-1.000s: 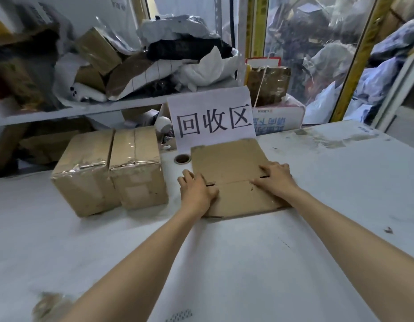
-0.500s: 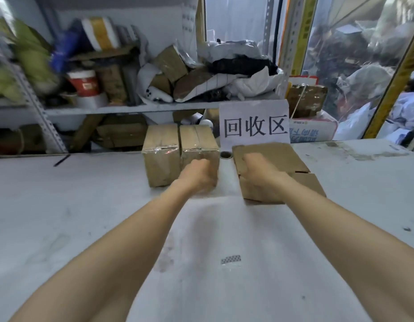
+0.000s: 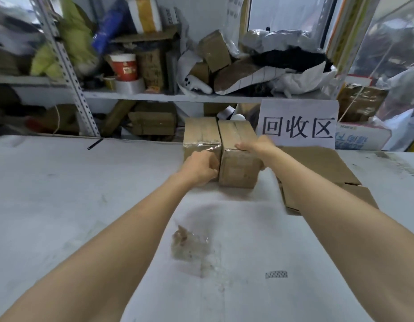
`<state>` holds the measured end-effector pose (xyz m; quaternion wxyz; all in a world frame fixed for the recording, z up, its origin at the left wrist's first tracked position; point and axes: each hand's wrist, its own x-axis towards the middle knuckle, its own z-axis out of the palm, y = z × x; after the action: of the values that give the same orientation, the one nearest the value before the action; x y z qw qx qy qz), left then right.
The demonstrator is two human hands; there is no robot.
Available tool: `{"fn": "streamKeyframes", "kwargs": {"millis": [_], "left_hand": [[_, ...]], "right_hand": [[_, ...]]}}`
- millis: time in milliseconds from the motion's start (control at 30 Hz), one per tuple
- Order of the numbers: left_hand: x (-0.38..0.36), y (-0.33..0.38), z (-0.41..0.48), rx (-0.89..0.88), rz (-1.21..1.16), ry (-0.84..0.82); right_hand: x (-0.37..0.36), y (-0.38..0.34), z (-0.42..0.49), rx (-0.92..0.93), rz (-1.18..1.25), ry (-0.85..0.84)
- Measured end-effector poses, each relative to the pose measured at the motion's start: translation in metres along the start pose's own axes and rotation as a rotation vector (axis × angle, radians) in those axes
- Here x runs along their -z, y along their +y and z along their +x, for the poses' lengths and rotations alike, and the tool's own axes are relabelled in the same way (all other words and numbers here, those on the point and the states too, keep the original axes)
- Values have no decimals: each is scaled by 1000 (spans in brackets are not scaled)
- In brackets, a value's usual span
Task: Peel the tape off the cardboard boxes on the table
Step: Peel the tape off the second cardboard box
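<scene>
White table fills the view, and on its right side lies a flattened cardboard box, opened out with no tape showing on it, so that one looks finished. Two sealed boxes stand side by side and touching at the table's far edge: the left box and the right box, both with clear tape glinting along their top seams and over the near edges, so by my count two are left to strip. And here's the right hand, reaching across the flattened box and clamped over the top right edge of the right box! The left hand sits at the seam between the two boxes with its fingers curled, though whether it actually has hold of anything I can't tell. Nearer the person, a crumpled wad of clear tape lies loose on the table, peeled and done with. Behind it all, a metal shelf unit is crammed with cartons and bags, and a paper sign stands just right of the boxes. Nothing blocks the hands, but the box pressed against the right box's left side hides that face. A black pen and a small patterned strip lie well clear.
</scene>
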<state>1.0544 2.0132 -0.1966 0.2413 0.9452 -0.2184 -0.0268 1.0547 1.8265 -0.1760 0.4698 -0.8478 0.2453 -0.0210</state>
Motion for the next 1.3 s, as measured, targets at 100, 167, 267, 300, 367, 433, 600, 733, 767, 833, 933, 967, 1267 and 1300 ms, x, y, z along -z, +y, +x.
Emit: {"fn": "streamKeyframes", "kwargs": {"millis": [100, 167, 267, 300, 367, 433, 600, 733, 767, 833, 933, 967, 1267, 1300], "left_hand": [[1, -2, -2, -5, -51, 32], [5, 1, -8, -25, -69, 45], [17, 12, -24, -68, -113, 81], [22, 16, -30, -85, -134, 96], [33, 23, -46, -93, -208, 134], [44, 28, -62, -58, -315, 162], [62, 27, -104, 74, -748, 147], [77, 5, -141, 142, -1052, 128], [82, -3, -151, 163, -1096, 144], [93, -21, -170, 213, -1126, 205], [110, -52, -195, 220, -1034, 337], [115, -63, -203, 231, -923, 401], [126, -143, -230, 263, -365, 592], [124, -147, -229, 270, -332, 569]], "right_hand": [[0, 9, -5, -16, 96, 44], [3, 16, -16, 4, 157, 132], [12, 21, -44, 41, 143, 256], [14, 21, -56, 69, 159, 288], [18, 18, -85, 143, 225, 322], [18, 15, -115, 232, 300, 323], [2, 14, -181, 457, 335, 307], [-18, 14, -217, 588, 331, 190], [-25, 12, -223, 609, 327, 142], [-42, 6, -229, 635, 323, 40], [-70, -13, -231, 623, 291, -169], [-79, -23, -231, 631, 244, -215], [-135, -88, -236, 1063, 142, -164], [-139, -90, -233, 1078, 112, -186]]}}
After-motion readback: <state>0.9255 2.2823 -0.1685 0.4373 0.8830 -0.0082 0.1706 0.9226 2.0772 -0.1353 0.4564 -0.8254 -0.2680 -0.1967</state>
